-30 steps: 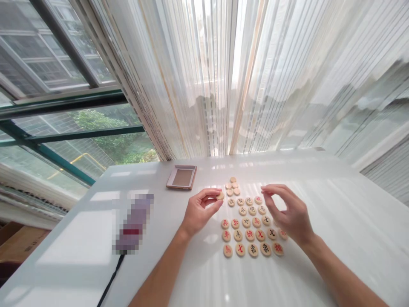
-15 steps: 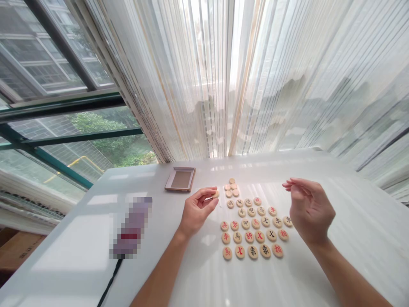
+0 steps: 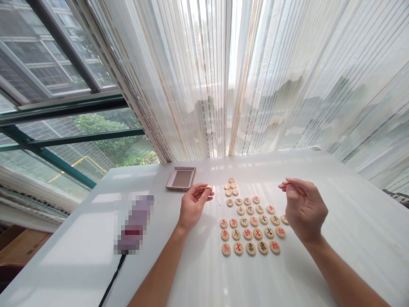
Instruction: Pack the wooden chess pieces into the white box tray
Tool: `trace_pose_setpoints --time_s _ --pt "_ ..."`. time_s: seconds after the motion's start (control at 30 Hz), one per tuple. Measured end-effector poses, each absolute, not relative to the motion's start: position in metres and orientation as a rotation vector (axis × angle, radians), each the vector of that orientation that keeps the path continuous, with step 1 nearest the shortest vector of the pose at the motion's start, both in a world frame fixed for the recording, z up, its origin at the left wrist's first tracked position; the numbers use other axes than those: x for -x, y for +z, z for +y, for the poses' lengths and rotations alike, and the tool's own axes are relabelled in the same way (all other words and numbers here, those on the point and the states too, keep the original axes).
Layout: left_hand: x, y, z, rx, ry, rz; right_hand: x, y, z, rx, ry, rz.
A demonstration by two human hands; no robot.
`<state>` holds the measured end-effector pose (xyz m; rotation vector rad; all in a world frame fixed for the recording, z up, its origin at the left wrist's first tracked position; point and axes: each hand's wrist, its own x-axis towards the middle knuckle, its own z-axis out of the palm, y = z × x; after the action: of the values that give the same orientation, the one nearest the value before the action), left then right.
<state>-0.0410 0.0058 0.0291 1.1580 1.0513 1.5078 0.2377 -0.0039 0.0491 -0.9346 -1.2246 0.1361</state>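
Between the thumb and fingers of my left hand [image 3: 193,205] is a round wooden xiangqi piece [image 3: 208,188], tilted and held above the table. Its marking cannot be made out. To the right of that hand, rows of xiangqi pieces [image 3: 247,233] lie with red or black characters up. Beyond these rows is a small cluster of blank-looking pieces [image 3: 233,186]. My right hand [image 3: 305,209] hovers at the right end of the rows, loosely curled, with nothing visible in it. It partly covers the rightmost piece [image 3: 284,219].
A shallow square box part [image 3: 182,178] sits on the white table [image 3: 345,200] beyond my left hand. At left lies a pixelated purple item [image 3: 134,224] with a black cord [image 3: 111,279]. Sheer curtains [image 3: 255,85] hang along the far table edge.
My left hand has drawn slightly left with the piece, which has turned between the fingers. My right hand has shifted a little left. The laid-out pieces keep their arrangement.
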Motion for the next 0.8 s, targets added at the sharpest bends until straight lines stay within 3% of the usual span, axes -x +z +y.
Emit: trace_pose_setpoints --time_s 0.5,0.8 --pt "0.039 0.025 0.006 -1.296 1.401 1.077 -0.245 0.054 -0.001 0.985 0.068 -1.174" --pt "0.042 0.023 0.006 -1.302 1.509 1.146 -0.25 0.064 0.003 0.975 0.021 -1.021"
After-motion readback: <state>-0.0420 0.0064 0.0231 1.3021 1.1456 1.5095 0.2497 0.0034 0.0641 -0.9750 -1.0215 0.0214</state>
